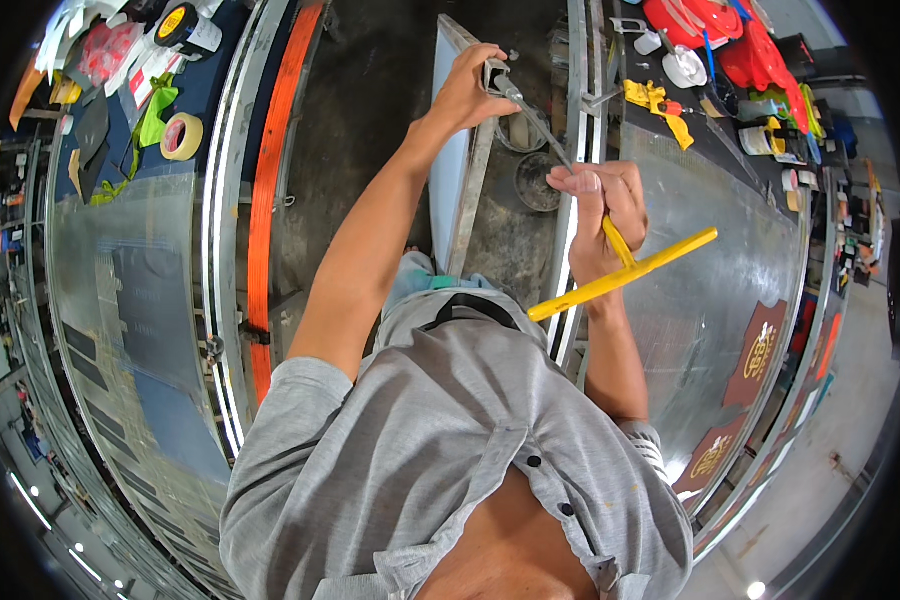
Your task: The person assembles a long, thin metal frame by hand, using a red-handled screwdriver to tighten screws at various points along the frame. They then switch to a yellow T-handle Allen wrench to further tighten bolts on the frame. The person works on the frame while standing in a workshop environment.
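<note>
My right hand (618, 195) is closed round a T-handle wrench with a yellow crossbar (625, 274). The wrench's thin metal shaft (545, 128) runs up and left from my fingers. Its far tip meets a small metal fitting at the open end of a square metal tube (494, 76). Around that tube end my left hand (462, 92) is wrapped, thumb on the near side and fingers over the top. Close below my left hand a metal-edged frame (473, 190) with a pale blue face stands nearly edge-on before my body; I cannot tell whether the tube belongs to it.
Long glass-topped tables (685, 230) flank me. An orange rail (275, 190) edges the left one, which carries a tape roll (180, 137) and a dark jar (186, 30). Yellow cloth (660, 105) and red bags (690, 22) lie at right. A round bucket (538, 183) stands on the floor.
</note>
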A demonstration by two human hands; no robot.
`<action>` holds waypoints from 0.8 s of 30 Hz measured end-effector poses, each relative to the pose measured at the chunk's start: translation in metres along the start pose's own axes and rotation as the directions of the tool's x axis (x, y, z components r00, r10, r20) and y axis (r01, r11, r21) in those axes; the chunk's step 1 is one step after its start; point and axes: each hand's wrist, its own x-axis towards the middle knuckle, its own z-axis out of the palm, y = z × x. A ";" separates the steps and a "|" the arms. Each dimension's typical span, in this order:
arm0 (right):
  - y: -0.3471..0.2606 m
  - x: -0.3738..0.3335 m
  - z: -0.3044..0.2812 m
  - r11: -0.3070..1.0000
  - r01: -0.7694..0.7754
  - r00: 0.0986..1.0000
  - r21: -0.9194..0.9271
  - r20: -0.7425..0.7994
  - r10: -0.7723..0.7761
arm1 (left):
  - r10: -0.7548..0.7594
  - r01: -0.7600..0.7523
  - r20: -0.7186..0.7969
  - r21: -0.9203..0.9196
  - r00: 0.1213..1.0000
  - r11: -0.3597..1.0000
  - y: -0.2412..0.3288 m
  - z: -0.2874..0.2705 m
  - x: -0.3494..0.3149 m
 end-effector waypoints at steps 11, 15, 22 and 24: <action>-0.003 -0.001 0.000 0.980 0.142 0.990 -0.140 0.022 -0.140 | -0.008 0.007 0.051 0.024 0.999 1.000 -0.002 0.003 0.001; -0.001 -0.002 0.002 0.997 -0.033 0.998 0.071 -0.044 0.036 | 0.020 -0.020 0.051 -0.017 0.999 1.000 -0.001 0.003 0.003; -0.021 0.004 -0.008 0.989 -0.081 0.983 0.120 -0.151 0.099 | -0.095 0.096 0.016 -0.128 0.995 0.987 0.015 0.002 -0.022; -0.029 0.009 -0.022 0.993 -0.062 0.980 0.102 -0.184 0.080 | -0.220 0.225 0.049 -0.271 0.974 0.936 0.025 0.006 -0.034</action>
